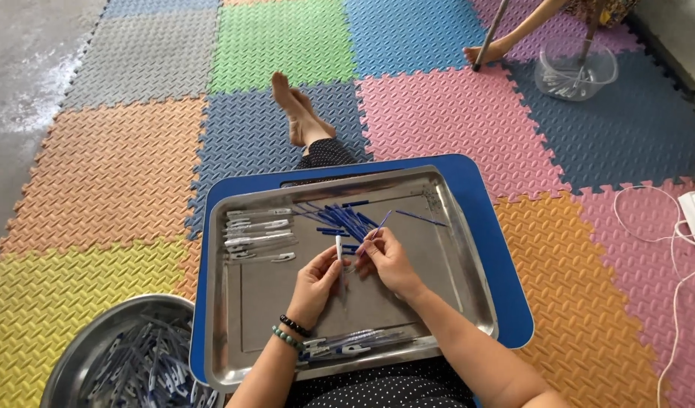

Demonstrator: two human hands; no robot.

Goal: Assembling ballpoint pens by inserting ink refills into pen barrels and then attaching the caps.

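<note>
The left hand (pixel 315 283) is pinching a clear pen barrel (pixel 338 248) upright over the steel tray (pixel 460 264) while the right hand (pixel 386 261) is gripping a blue refill (pixel 380 224), seemingly mid-assembly, needing the tip aligned with the barrel's mouth.

Two beaded bracelets (pixel 293 332) are worn on the left wrist, one dark, one green. Arms are bare to the elbow. Dark, white-dotted fabric (pixel 385 389) is worn over the lap. Feet (pixel 298 113) are bare.
</note>
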